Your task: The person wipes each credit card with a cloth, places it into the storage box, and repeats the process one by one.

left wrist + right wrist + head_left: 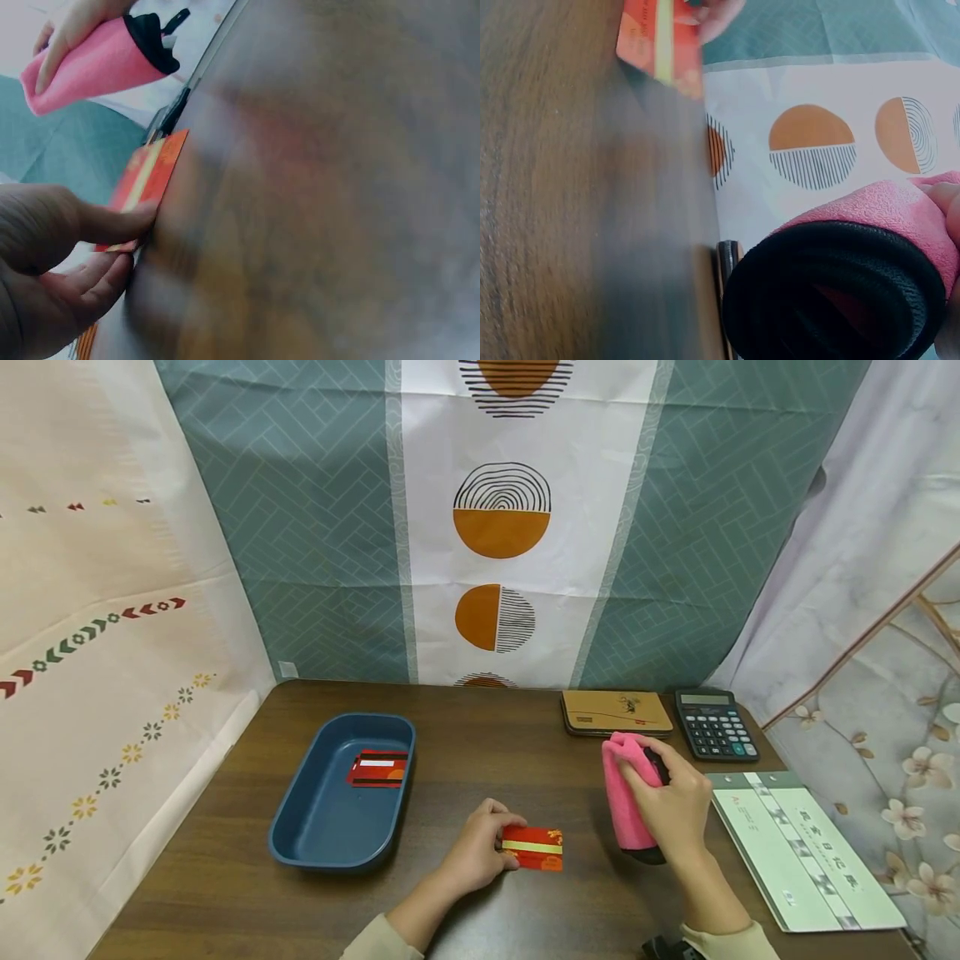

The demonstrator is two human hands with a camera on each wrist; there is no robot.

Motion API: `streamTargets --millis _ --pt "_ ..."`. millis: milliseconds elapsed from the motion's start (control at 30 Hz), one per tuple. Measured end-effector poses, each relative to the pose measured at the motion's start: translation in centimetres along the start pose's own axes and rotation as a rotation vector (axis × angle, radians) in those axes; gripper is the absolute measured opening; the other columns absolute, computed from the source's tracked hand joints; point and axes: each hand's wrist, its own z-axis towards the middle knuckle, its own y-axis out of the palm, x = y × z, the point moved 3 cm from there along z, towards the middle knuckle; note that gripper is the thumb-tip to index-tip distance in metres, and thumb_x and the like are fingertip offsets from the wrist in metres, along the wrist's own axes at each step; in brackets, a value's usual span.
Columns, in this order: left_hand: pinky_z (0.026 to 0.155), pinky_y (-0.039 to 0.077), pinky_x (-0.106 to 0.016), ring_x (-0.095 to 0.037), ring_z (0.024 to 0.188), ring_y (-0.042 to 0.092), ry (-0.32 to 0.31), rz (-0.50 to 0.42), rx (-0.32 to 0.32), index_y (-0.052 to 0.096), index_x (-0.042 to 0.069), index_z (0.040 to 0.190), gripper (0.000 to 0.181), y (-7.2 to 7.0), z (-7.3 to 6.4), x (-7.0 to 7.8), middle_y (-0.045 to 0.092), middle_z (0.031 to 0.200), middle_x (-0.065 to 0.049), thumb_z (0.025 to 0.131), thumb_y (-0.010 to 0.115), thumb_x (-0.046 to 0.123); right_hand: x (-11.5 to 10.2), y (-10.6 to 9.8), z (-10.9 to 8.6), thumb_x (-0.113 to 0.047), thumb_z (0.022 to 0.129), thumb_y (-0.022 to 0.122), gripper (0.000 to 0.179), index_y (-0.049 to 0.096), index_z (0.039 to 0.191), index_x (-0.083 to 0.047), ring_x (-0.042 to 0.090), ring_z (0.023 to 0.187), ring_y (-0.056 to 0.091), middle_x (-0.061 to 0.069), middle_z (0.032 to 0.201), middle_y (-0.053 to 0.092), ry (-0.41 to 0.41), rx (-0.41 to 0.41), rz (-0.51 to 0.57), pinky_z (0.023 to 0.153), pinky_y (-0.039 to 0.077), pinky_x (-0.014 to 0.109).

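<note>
My left hand (480, 847) pinches a red and orange card (540, 850) with a yellow stripe, low over the brown table. In the left wrist view, thumb and fingers hold the card (150, 176) by one end. My right hand (671, 797) grips a pink fabric pouch (626, 802) with a black rim, tilted above the table to the right of the card. The right wrist view looks into the pouch's round black mouth (832, 292); its inside is too dark to make out. Left of both hands, a blue tray (326, 822) contains red cards (380, 770).
A tan, book-like case (615, 712) lies near the table's back edge, behind the pouch. Beside it is a black calculator (717, 727). A pale green notebook (802, 852) lies along the right edge. Patterned cloths hang behind the table and at both sides.
</note>
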Motion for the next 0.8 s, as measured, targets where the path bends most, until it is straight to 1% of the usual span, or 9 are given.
streamTargets --millis 100,200,267,400,500,567,633,733,800 --pt "0.071 0.052 -0.022 -0.013 0.085 0.059 0.001 -0.030 0.079 0.076 0.009 0.111 0.047 -0.3 0.0 -0.4 0.068 0.105 -0.003 0.069 0.085 -0.012 0.0 0.2 -0.1 -0.009 0.069 0.093 0.043 0.075 0.107 -0.001 0.029 0.067 0.068 0.017 0.092 0.076 0.007 -0.011 0.005 0.062 0.042 0.008" --pt "0.071 0.058 -0.026 -0.014 0.084 0.068 0.015 -0.062 0.163 0.076 0.007 0.113 0.044 -0.7 0.1 -0.7 0.075 0.102 -0.010 0.075 0.079 -0.015 -0.2 0.4 -0.2 -0.011 0.070 0.094 0.044 0.075 0.109 -0.003 0.027 0.067 0.068 0.016 0.093 0.076 0.024 -0.030 0.009 0.065 0.041 0.003" --pt "0.072 0.058 -0.027 -0.014 0.084 0.070 0.013 -0.085 0.210 0.076 0.006 0.114 0.040 -1.0 0.2 -0.8 0.076 0.100 -0.011 0.080 0.075 -0.015 -0.3 0.5 -0.3 -0.012 0.070 0.094 0.044 0.075 0.109 -0.004 0.026 0.066 0.068 0.015 0.093 0.076 0.038 -0.039 0.008 0.066 0.041 0.001" --pt "0.072 0.060 -0.028 -0.019 0.085 0.072 0.009 -0.136 0.319 0.075 0.004 0.115 0.035 -1.9 0.4 -0.7 0.076 0.099 -0.012 0.084 0.074 -0.013 -0.5 0.6 -0.2 -0.013 0.070 0.094 0.044 0.076 0.109 -0.004 0.022 0.065 0.066 0.014 0.093 0.076 0.043 -0.037 0.012 0.064 0.042 0.001" --pt "0.073 0.062 -0.027 -0.022 0.087 0.074 -0.017 -0.221 0.388 0.073 0.002 0.117 0.035 -2.6 0.7 -0.5 0.076 0.101 -0.014 0.085 0.074 -0.012 -0.8 0.7 0.0 -0.013 0.069 0.094 0.044 0.076 0.108 -0.003 0.023 0.066 0.066 0.015 0.092 0.076 0.014 -0.035 0.014 0.062 0.043 0.006" --pt "0.072 0.062 -0.028 -0.024 0.085 0.075 -0.036 -0.298 0.416 0.072 0.001 0.118 0.036 -3.0 1.0 -0.4 0.076 0.099 -0.017 0.084 0.075 -0.011 -1.0 0.8 0.1 -0.013 0.069 0.094 0.043 0.076 0.107 -0.003 0.024 0.066 0.067 0.014 0.091 0.076 -0.002 -0.033 0.019 0.061 0.044 0.010" --pt "0.070 0.063 -0.032 -0.026 0.082 0.075 -0.056 -0.390 0.426 0.070 -0.001 0.119 0.037 -3.3 1.3 -0.3 0.075 0.097 -0.019 0.084 0.075 -0.012 -1.2 0.8 0.2 -0.013 0.069 0.094 0.043 0.076 0.107 -0.003 0.024 0.066 0.067 0.014 0.091 0.076 -0.010 -0.036 0.026 0.060 0.044 0.011" --pt "0.067 0.063 -0.039 -0.030 0.080 0.075 -0.082 -0.507 0.429 0.070 -0.002 0.121 0.038 -3.9 1.8 -0.1 0.074 0.098 -0.023 0.085 0.075 -0.011 -1.6 1.0 0.4 -0.012 0.069 0.094 0.042 0.076 0.107 -0.004 0.024 0.068 0.068 0.013 0.093 0.076 0.002 -0.043 0.047 0.064 0.045 0.007" --pt "0.067 0.063 -0.040 -0.032 0.080 0.075 -0.089 -0.558 0.429 0.070 -0.003 0.121 0.037 -4.3 2.3 0.1 0.074 0.099 -0.024 0.085 0.075 -0.010 -2.0 1.3 0.6 -0.011 0.069 0.094 0.042 0.076 0.107 -0.004 0.024 0.070 0.069 0.013 0.094 0.077 0.000 -0.043 0.066 0.067 0.044 0.005"
